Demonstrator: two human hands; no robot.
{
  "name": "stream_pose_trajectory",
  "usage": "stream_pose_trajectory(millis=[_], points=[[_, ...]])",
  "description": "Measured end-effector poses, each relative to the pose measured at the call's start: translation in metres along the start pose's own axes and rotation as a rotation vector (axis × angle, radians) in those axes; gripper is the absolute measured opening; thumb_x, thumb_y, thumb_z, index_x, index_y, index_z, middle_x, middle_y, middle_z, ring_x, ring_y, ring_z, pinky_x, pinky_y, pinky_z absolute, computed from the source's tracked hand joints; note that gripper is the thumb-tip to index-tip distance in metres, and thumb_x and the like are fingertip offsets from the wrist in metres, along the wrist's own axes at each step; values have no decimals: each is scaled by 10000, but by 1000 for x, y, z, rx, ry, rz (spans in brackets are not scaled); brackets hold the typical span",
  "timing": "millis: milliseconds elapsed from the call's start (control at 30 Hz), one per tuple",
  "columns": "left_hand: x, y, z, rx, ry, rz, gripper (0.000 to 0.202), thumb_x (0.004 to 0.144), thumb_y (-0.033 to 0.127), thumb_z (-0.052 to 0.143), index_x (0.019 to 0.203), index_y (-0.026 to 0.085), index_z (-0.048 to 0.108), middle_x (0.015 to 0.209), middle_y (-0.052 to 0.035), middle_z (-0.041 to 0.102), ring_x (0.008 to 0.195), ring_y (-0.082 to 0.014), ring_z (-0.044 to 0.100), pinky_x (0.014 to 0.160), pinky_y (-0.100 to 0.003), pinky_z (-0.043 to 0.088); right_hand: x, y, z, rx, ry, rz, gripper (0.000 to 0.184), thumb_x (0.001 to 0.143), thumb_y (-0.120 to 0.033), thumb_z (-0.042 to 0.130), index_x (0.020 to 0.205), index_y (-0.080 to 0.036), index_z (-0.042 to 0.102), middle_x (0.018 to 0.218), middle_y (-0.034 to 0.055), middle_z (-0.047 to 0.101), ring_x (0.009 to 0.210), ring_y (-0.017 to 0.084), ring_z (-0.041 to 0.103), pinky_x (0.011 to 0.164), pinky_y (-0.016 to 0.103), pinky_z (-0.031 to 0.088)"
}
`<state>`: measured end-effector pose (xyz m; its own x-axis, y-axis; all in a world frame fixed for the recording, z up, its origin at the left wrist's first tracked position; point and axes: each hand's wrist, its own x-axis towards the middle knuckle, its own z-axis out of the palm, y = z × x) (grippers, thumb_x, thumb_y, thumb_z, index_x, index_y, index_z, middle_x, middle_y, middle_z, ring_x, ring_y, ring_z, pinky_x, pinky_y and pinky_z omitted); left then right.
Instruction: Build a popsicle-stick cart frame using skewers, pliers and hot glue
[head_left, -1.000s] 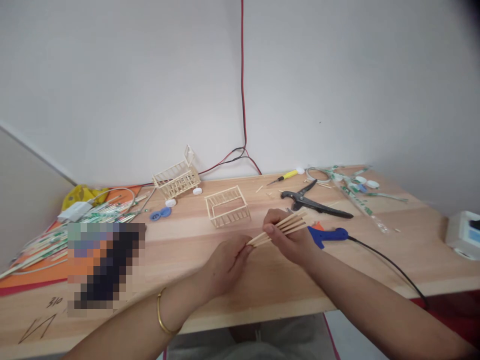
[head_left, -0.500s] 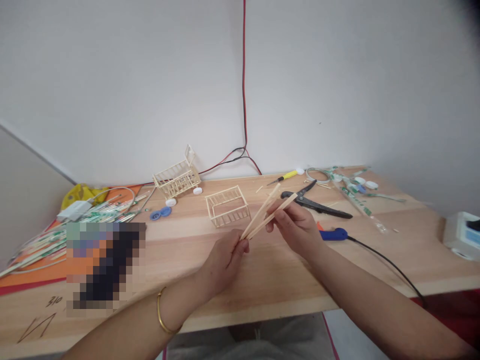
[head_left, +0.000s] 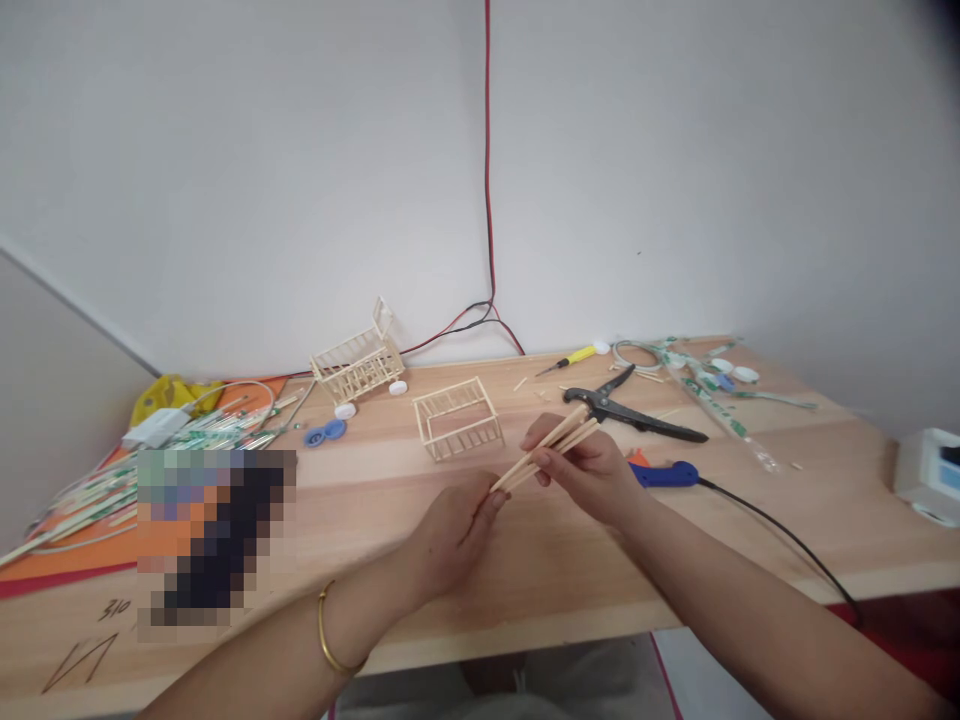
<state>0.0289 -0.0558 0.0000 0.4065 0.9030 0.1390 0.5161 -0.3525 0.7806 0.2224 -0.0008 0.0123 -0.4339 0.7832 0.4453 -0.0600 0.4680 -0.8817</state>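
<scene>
Several thin wooden sticks (head_left: 556, 437) slant up to the right between my two hands, above the table. My left hand (head_left: 457, 520) pinches their lower ends between thumb and fingers. Higher along the bundle, my right hand (head_left: 577, 468) has its thumb and fingers closed around the same sticks. Behind them a small open frame of sticks (head_left: 457, 418) stands on the wooden table (head_left: 360, 540). Farther back on the left is a cart-like stick model (head_left: 358, 362). Just beyond my right hand lie black-handled pliers (head_left: 637, 410) and a tool with a blue handle (head_left: 671, 474).
A yellow-handled screwdriver (head_left: 576, 357) and plastic wrappers (head_left: 720, 400) lie at the back right. White caps (head_left: 345, 411) and blue caps (head_left: 325, 432) sit near the cart model. Packaged sticks (head_left: 97, 490) cover an orange sheet on the left. A white box (head_left: 926, 480) stands far right.
The sticks were fanned apart and now lie closer together. My right hand has shifted slightly down and now closes round the bundle with my left hand still on the lower ends.
</scene>
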Motion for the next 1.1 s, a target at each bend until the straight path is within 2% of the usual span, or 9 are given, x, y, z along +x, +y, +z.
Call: stream_pose_trajectory(millis=[67, 167, 300, 400, 533, 700, 867, 1000, 1100], points=[[0, 0, -1, 13, 11, -3, 325, 954, 385, 272, 819, 182, 487, 712, -15, 553, 653, -148, 503, 616, -261, 357, 2, -2, -1, -44, -31, -29, 115, 859, -295, 574, 874, -187, 611, 769, 11, 554, 579, 94, 528, 503, 220, 429], [-3, 0, 0, 26, -5, -3, 331, 950, 410, 278, 769, 191, 448, 669, -5, 522, 613, -143, 483, 584, -257, 339, 2, -3, 1, -146, -170, -88, 84, 842, -265, 591, 847, -182, 606, 752, 14, 572, 656, 116, 540, 571, 228, 432], [-7, 2, 4, 15, -62, 15, 354, 950, 439, 256, 771, 195, 440, 684, -22, 549, 629, -156, 517, 583, -261, 337, -2, 1, 10, -342, -351, -140, 119, 855, -255, 550, 766, -178, 562, 675, -1, 547, 611, 110, 511, 564, 223, 401], [-7, 3, 4, 22, -89, 20, 366, 950, 445, 240, 762, 197, 432, 667, -17, 543, 625, -155, 518, 574, -256, 323, -5, 2, 14, -445, -393, -185, 192, 867, -279, 511, 702, -182, 514, 629, -9, 503, 579, 109, 470, 539, 228, 366], [-3, 2, 1, 16, -103, -2, 389, 943, 467, 244, 722, 194, 412, 621, 13, 481, 575, -130, 455, 554, -246, 296, -6, 2, 10, -352, -250, -166, 171, 891, -287, 476, 790, -172, 551, 669, 7, 527, 597, 111, 477, 543, 227, 376], [0, -2, -1, -29, -63, -40, 400, 942, 460, 267, 691, 184, 410, 601, 30, 444, 564, -113, 428, 545, -235, 287, -8, 6, -1, -49, -37, -12, 186, 919, -327, 473, 892, -180, 584, 599, -29, 487, 489, 88, 441, 457, 210, 340], [-1, -2, 0, -21, 42, -6, 343, 954, 388, 286, 810, 170, 509, 676, 7, 530, 628, -128, 490, 612, -243, 346, -5, 5, -4, -26, 137, -33, 237, 940, -329, 442, 792, -185, 558, 582, -26, 510, 499, 92, 478, 503, 227, 377], [-2, 0, -1, -42, 92, 50, 282, 954, 317, 311, 970, 166, 547, 826, -41, 620, 755, -160, 561, 714, -264, 405, -5, 4, -5, -107, 155, -32, 216, 947, -316, 422, 840, -191, 562, 612, -16, 523, 545, 106, 504, 537, 240, 398], [-1, 0, -1, -72, 58, 102, 271, 951, 279, 312, 1040, 166, 541, 952, -75, 634, 881, -185, 579, 811, -290, 419, -6, 5, -3, -210, 13, -46, 119, 901, -290, 512, 930, -190, 569, 709, 4, 558, 592, 112, 525, 569, 245, 421]])
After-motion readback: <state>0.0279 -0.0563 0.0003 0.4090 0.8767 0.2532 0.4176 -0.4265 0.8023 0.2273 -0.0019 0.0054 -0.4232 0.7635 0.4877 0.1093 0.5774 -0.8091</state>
